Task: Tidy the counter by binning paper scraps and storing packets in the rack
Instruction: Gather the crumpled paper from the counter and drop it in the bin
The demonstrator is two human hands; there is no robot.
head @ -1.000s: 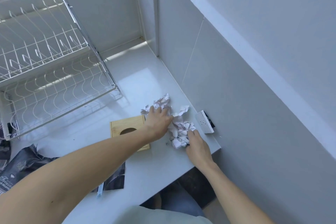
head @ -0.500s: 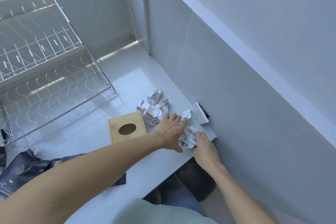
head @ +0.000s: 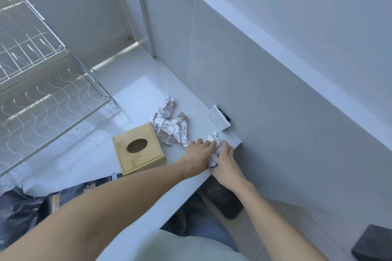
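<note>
A wad of crumpled paper [head: 214, 152] is held between the two hands at the right front corner of the counter [head: 135, 95], close to its edge. The wad is pressed from the left by the left hand [head: 198, 154], whose fingers are bent over it, and is gripped from the right by the right hand [head: 226, 160], whose fingers are curled round it. A white tip of the paper is seen sticking up above the fingertips.

Just behind the left hand, a second heap of crumpled scraps [head: 169, 124] is left lying loose on the counter, untouched by either hand. Its near edge is set against the far corner of a square wooden tissue box [head: 139, 151] with an oval opening in its lid, which is placed flat on the counter to the left of the hands.

A white socket block [head: 219, 120] is found at the back of the counter, against the wall and near the held wad.

Dark packets [head: 19, 210] are spread at the front left of the counter, partly hidden by the left forearm. A white wire rack [head: 42, 95] with two tiers is stood at the far left, well apart from the hands. Nothing is seen stored in its visible part.
</note>
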